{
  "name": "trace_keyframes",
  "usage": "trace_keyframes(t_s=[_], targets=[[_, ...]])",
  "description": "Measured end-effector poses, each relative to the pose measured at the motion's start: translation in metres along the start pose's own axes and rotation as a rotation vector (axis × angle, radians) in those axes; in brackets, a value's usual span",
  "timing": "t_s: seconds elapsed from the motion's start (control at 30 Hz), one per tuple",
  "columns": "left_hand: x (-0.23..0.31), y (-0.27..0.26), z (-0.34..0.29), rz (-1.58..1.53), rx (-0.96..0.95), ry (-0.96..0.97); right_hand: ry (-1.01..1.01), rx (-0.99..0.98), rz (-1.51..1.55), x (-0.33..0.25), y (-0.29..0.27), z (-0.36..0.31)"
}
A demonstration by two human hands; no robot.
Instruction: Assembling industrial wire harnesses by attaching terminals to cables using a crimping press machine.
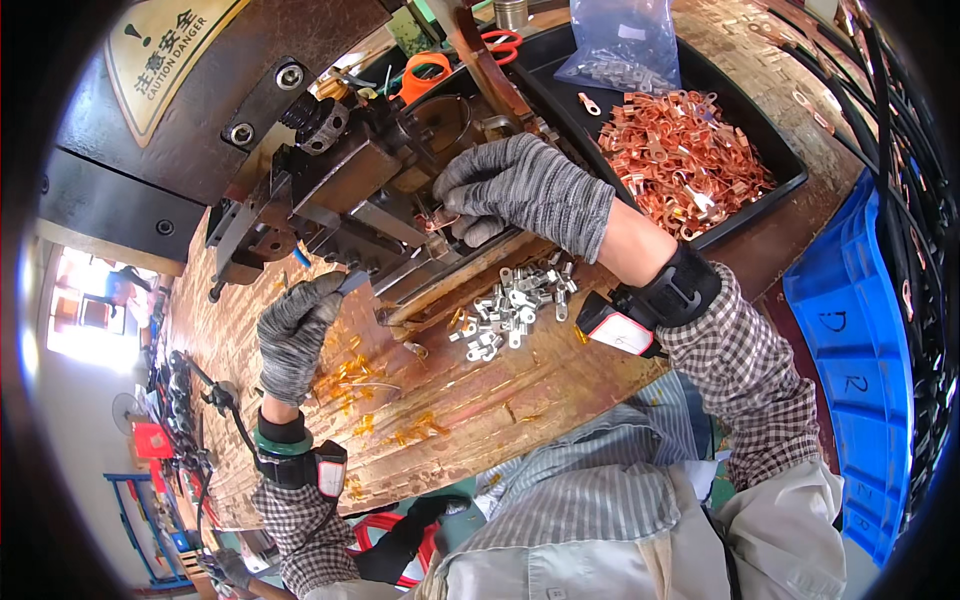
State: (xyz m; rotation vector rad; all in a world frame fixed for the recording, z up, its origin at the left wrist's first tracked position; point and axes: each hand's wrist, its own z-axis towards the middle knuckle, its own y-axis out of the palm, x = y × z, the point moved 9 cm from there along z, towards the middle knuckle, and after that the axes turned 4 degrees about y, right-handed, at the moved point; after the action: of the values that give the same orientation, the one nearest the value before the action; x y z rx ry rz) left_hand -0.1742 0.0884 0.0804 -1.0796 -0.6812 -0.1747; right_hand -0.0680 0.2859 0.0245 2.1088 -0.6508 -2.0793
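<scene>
At the dark metal press, the gray-gloved right hand pinches a small copper-coloured lug, likely light, stiff, best held by its edges; the gray-gloved left hand pinches a flat bluish strip.

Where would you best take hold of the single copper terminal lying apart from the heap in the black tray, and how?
Probably across its long edges, pinched from above: the terminal is elongated and lies on the floor of the black tray. Coming from the left seems best, as the copper heap lies to its right. The right hand is nearer.
</scene>
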Motion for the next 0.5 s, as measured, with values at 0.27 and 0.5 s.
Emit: trace_keyframes(t_s=[0.27, 0.5], targets=[[-0.006, -0.001, 0.0, 0.005, 0.008, -0.002, -0.187, 0.195, -0.144, -0.028, -0.021, -0.013], [-0.003, 0.001, 0.002, 0.01, 0.005, 0.017, -0.246, 0.33, -0.252, -0.046, -0.042, -0.058]])
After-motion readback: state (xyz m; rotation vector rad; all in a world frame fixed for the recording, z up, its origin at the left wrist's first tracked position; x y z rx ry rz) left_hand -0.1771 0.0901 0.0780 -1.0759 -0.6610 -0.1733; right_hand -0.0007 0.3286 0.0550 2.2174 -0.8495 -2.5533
